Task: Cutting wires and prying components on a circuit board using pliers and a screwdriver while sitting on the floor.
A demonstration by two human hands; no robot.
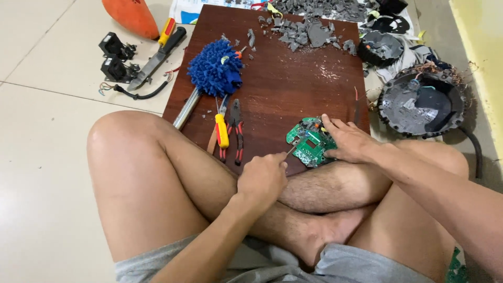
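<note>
Circuit board held and probed on brown board over crossed legs.

Nearest: left hand (262, 178) clenched around thin tool (291, 150), tip touching green circuit board (310, 141). Right hand (348, 140) pressed flat on circuit board, fingers (331, 124) spread over far edge. Circuit board at near right edge of brown wooden board (293, 84). Beyond, left: yellow-handled screwdriver (222, 130) beside red-black pliers (237, 128). Farther: blue fluffy duster (216, 68). Far edge: grey plastic fragments (309, 32). Right, on floor: round black housing (422, 104).
</note>
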